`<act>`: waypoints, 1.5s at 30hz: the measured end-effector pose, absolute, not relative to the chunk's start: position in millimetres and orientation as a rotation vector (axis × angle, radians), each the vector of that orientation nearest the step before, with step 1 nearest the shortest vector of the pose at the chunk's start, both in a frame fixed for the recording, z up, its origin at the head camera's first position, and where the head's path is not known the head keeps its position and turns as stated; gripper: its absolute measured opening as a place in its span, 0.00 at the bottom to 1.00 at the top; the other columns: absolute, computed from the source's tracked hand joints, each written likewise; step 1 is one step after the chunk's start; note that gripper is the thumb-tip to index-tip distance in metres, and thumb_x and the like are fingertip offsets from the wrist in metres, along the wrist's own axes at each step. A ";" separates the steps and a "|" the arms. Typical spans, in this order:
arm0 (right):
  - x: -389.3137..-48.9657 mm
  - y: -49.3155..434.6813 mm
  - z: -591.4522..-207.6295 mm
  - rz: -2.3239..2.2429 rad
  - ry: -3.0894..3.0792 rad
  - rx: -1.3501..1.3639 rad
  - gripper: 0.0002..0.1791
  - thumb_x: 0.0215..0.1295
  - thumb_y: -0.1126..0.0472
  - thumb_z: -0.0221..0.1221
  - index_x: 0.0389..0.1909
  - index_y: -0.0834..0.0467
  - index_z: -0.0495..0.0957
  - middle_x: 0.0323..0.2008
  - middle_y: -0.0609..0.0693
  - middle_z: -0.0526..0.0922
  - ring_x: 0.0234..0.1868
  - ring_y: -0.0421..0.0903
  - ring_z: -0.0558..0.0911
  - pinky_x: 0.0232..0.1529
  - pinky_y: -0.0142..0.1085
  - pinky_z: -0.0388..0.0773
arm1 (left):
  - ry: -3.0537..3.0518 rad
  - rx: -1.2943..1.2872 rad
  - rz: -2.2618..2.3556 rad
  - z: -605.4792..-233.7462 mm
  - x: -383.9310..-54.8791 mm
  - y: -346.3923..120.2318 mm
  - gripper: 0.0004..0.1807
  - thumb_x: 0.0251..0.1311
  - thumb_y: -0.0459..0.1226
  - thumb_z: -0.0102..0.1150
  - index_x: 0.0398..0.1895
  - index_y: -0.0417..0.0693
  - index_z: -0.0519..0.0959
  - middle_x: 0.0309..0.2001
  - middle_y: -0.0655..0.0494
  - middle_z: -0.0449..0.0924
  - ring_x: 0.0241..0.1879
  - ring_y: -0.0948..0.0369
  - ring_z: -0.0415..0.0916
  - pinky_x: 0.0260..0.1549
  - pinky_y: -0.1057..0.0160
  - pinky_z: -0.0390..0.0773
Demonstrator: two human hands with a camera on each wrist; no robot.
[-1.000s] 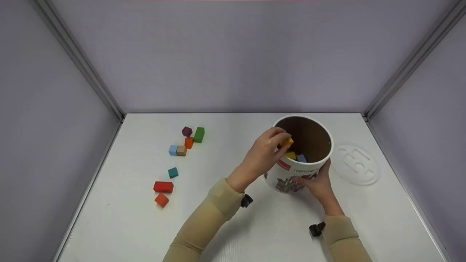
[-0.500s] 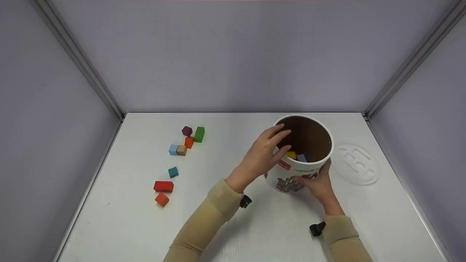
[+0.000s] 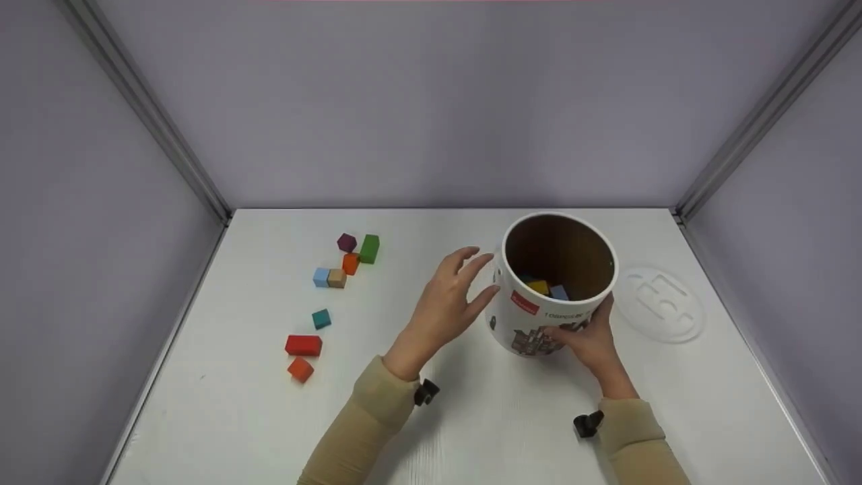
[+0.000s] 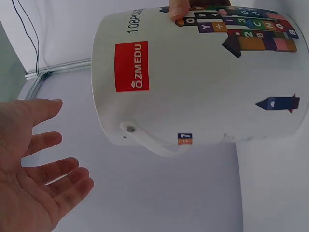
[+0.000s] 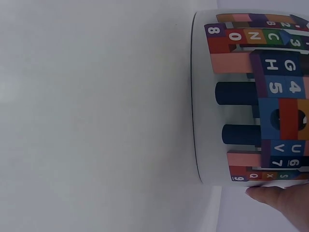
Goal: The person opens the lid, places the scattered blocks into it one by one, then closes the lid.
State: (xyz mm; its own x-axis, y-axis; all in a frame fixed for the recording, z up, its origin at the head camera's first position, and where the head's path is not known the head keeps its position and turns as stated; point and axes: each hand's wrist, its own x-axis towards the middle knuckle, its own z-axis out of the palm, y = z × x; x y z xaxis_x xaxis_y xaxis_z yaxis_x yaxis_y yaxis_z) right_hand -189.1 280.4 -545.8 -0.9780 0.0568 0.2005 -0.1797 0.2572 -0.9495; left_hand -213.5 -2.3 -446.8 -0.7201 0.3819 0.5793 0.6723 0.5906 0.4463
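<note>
A white bucket (image 3: 506,316) with a red label and printed block pictures leans slightly toward me, its mouth showing a brown inside. Within it lie a yellow block (image 3: 539,287) and a blue-grey block (image 3: 558,292); deeper contents are in shadow. My right hand (image 3: 592,343) grips the bucket's lower right side, thumb across the printed front. Just left of the rim, my left hand (image 3: 444,303) is spread and empty, apart from the bucket. In the left wrist view, a white handle (image 4: 154,144) hangs on the bucket's side.
A clear round lid (image 3: 660,304) lies right of the bucket. On the table's left are several loose blocks, among them a green block (image 3: 370,249), a purple block (image 3: 347,242), a teal cube (image 3: 321,318) and a red block (image 3: 304,345). Panels wall the table.
My left hand has let go of a yellow block inside the bucket and drawn back leftward out of its mouth. The right hand keeps its grip on the bucket.
</note>
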 end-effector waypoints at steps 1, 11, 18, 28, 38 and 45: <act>-188.3 279.8 -543.3 1.798 -2.327 0.124 0.72 0.43 0.70 0.77 0.75 0.51 0.29 0.73 0.60 0.46 0.74 0.60 0.49 0.70 0.59 0.48 | -2.406 -0.820 -0.924 -449.2 -212.9 -6.2 0.25 0.64 0.43 0.64 0.62 0.44 0.74 0.61 0.43 0.71 0.61 0.50 0.70 0.57 0.54 0.74; -183.0 273.8 -531.1 1.763 -2.317 0.174 0.71 0.42 0.71 0.76 0.75 0.57 0.30 0.72 0.63 0.46 0.74 0.62 0.49 0.70 0.58 0.47 | -2.498 -0.615 -0.907 -473.3 -203.6 -49.5 0.26 0.61 0.40 0.67 0.61 0.44 0.75 0.58 0.42 0.72 0.58 0.48 0.72 0.54 0.55 0.76; -183.0 273.5 -530.9 1.780 -2.312 0.165 0.71 0.42 0.71 0.76 0.75 0.56 0.30 0.73 0.62 0.45 0.74 0.61 0.48 0.71 0.57 0.47 | -2.580 -0.415 -0.915 -496.6 -195.9 -90.7 0.26 0.60 0.39 0.67 0.61 0.44 0.75 0.57 0.42 0.73 0.56 0.48 0.73 0.54 0.52 0.76; -190.0 281.9 -549.9 1.806 -2.310 0.131 0.73 0.41 0.71 0.77 0.76 0.50 0.30 0.74 0.58 0.46 0.75 0.59 0.48 0.71 0.56 0.47 | -2.773 -0.069 -0.861 -525.2 -183.9 -149.2 0.30 0.59 0.40 0.68 0.64 0.42 0.72 0.58 0.38 0.71 0.56 0.44 0.71 0.52 0.46 0.76; -191.8 285.4 -557.7 1.824 -2.315 0.103 0.73 0.42 0.70 0.77 0.75 0.46 0.30 0.73 0.55 0.48 0.75 0.55 0.49 0.71 0.55 0.47 | -2.929 0.284 -0.767 -544.4 -167.2 -203.7 0.35 0.55 0.37 0.70 0.64 0.31 0.68 0.55 0.26 0.69 0.51 0.35 0.72 0.45 0.38 0.76; -182.3 275.6 -533.6 1.827 -2.325 0.138 0.71 0.44 0.71 0.75 0.75 0.55 0.28 0.73 0.63 0.45 0.74 0.63 0.48 0.70 0.59 0.47 | -3.058 0.496 -0.778 -555.4 -152.9 -226.2 0.35 0.56 0.38 0.66 0.61 0.24 0.65 0.49 0.25 0.70 0.48 0.33 0.72 0.43 0.35 0.77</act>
